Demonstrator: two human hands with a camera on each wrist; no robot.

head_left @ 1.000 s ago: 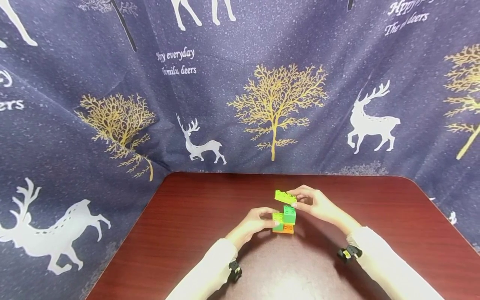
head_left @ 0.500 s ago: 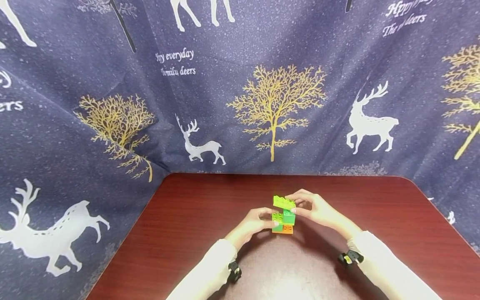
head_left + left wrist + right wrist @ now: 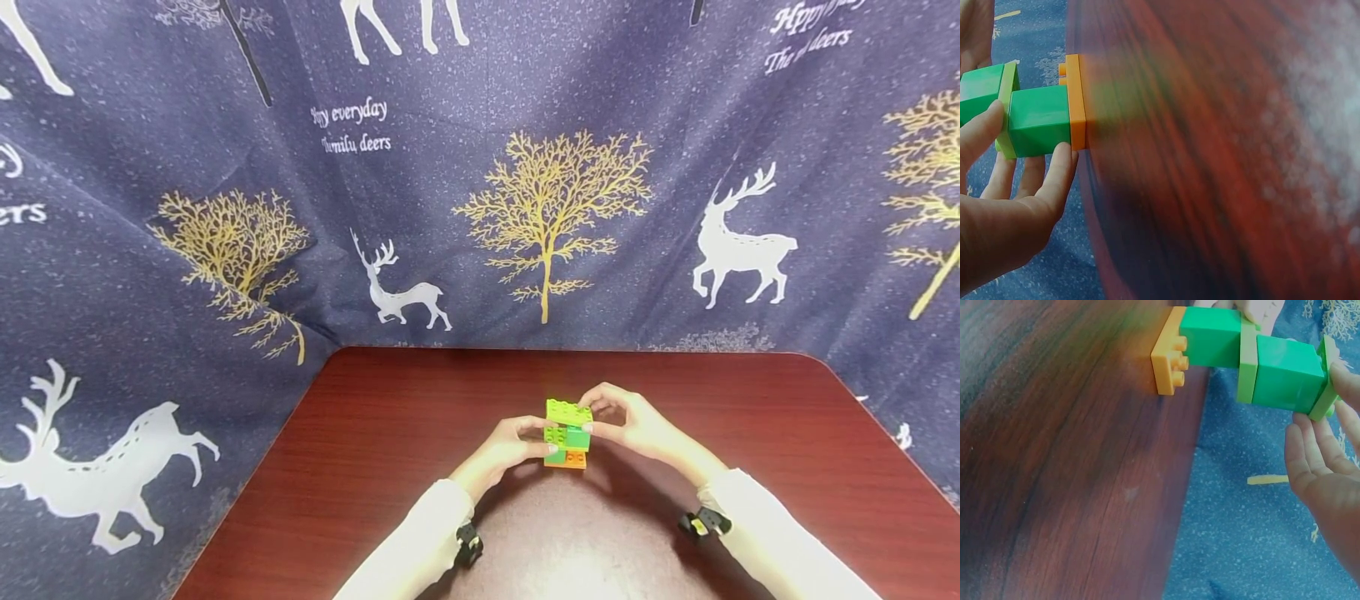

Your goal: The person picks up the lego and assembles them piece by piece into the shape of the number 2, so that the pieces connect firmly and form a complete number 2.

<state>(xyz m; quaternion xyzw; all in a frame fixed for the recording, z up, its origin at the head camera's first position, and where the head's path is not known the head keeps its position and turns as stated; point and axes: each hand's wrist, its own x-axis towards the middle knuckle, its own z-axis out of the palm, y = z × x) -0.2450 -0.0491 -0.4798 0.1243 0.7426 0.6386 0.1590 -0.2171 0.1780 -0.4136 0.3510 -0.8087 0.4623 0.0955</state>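
Note:
A small tower of toy building bricks stands on the table. Its base is an orange plate (image 3: 576, 460), studs showing at the right. Above that, a lower green brick (image 3: 1040, 120), a middle lime plate (image 3: 1247, 362) and an upper green brick (image 3: 1288, 374) rise in offset steps. My left hand (image 3: 506, 443) grips the tower, its thumb at the middle lime plate and other fingers along the far side. A top lime plate (image 3: 567, 412) lies over the upper green brick, its right end pinched between thumb and fingers of my right hand (image 3: 630, 422).
The dark red wooden table (image 3: 405, 400) carries the tower near its middle. A blue cloth (image 3: 420, 175) with deer and trees hangs along the back and left. A black wrist device (image 3: 470, 543) is on the left sleeve, another (image 3: 705, 523) on the right.
My right hand has brought the top lime plate down from a tilted position above onto the upper green brick, where it lies more level. My left hand has kept its place on the tower.

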